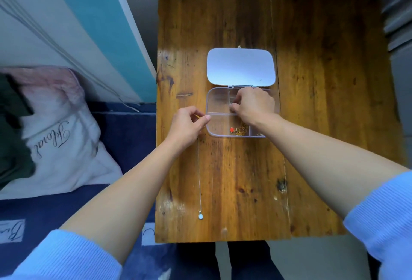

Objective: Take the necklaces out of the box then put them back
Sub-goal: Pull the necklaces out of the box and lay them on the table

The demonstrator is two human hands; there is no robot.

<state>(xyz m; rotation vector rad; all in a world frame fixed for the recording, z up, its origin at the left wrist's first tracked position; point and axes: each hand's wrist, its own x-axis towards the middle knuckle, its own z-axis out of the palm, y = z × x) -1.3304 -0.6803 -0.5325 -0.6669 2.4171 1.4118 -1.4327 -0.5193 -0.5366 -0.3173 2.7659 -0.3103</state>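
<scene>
- Currently mid-removal, by my reading: one necklace out, the rest not yet.
- Clear plastic box sits mid-table, lid swung fully open and lying flat behind it.
- Left hand is just left of the box; its fingers pinch the top end of the silver necklace. The chain trails toward the near table edge, ending in a pale oval pendant that lies on the wood.
- Right hand reaches into a far compartment, knuckles up, fingers curled downward. A small silvery bit shows at the fingertips; cannot tell whether it is gripped.
- Gold necklace with a red charm is bunched in the near middle compartment. Another small piece shows in the near right compartment, partly hidden by the wrist.
- Far-left compartment looks vacant.
- Judgement: roughly a quarter of the take-out half is done. Left to do: lift the far-compartment piece, the gold one and the near-right one, then return all to the box.
</scene>
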